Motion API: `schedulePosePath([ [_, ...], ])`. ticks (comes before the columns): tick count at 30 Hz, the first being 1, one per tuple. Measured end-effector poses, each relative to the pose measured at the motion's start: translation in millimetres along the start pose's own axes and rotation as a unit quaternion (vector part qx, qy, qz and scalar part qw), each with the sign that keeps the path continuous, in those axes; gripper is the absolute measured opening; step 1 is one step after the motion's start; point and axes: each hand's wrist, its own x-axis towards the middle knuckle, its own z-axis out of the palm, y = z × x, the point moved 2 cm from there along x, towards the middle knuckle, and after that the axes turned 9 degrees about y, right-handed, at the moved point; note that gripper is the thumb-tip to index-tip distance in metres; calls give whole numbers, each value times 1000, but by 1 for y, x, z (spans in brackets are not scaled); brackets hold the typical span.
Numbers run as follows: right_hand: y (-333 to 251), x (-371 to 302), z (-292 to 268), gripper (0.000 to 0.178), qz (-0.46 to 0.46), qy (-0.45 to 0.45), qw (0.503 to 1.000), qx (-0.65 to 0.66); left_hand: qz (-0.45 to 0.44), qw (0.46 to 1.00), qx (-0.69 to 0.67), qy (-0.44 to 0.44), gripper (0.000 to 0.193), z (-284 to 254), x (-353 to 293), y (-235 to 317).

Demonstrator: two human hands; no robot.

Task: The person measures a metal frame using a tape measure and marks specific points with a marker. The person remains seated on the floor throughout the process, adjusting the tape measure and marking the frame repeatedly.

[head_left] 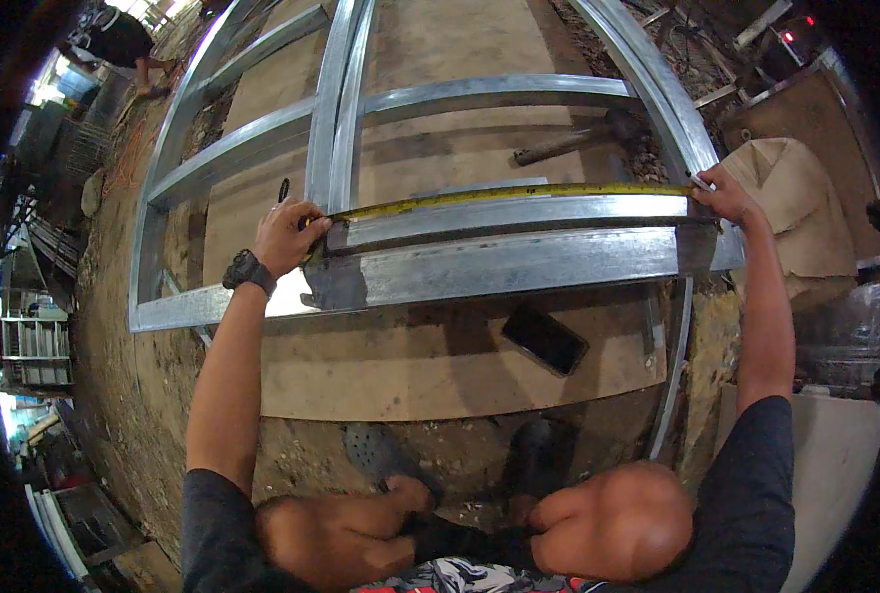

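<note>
A yellow tape measure is stretched along a silvery metal bar, just behind the front rail of a metal frame. My left hand is closed on its left end by the upright double bars, with a dark loop showing above the fingers. They partly hide what lies in the palm. At the other end, my right hand pinches the tape near the frame's right corner. A small pale, thin thing shows at those fingertips; its kind is unclear.
A hammer lies inside the frame on a brown board. Nearer me, a dark phone rests on the board. A brown paper sack stands at the right. Another person is at the far left.
</note>
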Motion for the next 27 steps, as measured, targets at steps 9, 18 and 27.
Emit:
schedulePosePath([
  [9, -1, 3, 4, 46, -26, -20, 999, -37, 101, 979, 99, 150, 35, -2, -17, 29],
  [18, -7, -2, 9, 39, -42, -1, 999, 15, 154, 985, 71, -32, 81, 73, -60, 190],
  [27, 19, 6, 18, 32, -50, 30, 998, 33, 101, 991, 68, -62, 82, 93, -43, 195],
])
